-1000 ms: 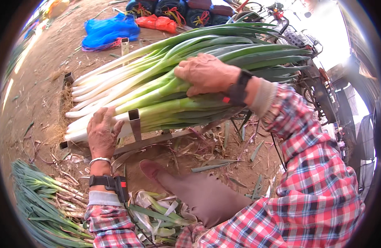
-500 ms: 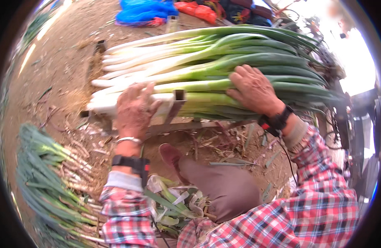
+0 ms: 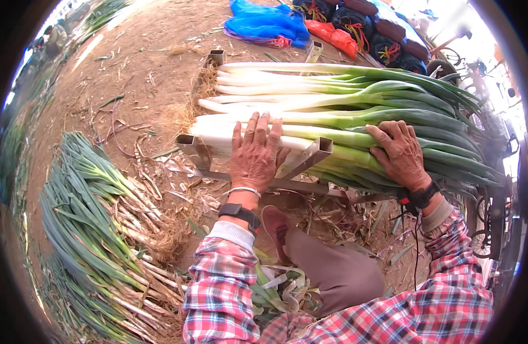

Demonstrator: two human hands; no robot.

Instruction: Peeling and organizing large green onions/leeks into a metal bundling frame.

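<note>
While your two hands are well apart from each other, both rest on the one stack of leeks (image 3: 355, 118), which lies across a metal rack (image 3: 303, 163). Your left hand (image 3: 257, 150) is laid over the white stems with its fingers spread, beside one of the rack's four visible upright posts. Your right hand (image 3: 398, 153) curves over the stalks farther along, where they turn green; whether it grips or only presses, I cannot tell. The leeks overlap too much for a sure count.

You wear two black wrist straps (image 3: 239, 215), one on each arm, and a single pale bracelet (image 3: 244, 191) at the left wrist. Below the rack show one reddish shoe (image 3: 277, 232) and one brown trouser leg (image 3: 335, 272), with leaf scraps (image 3: 281, 289) beside them. One pile of rooted leeks (image 3: 97, 223) lies on the ground to your left. Beyond the rack are one heap of blue netting (image 3: 267, 24), one red bag (image 3: 332, 35) and several dark bundles (image 3: 352, 23).
</note>
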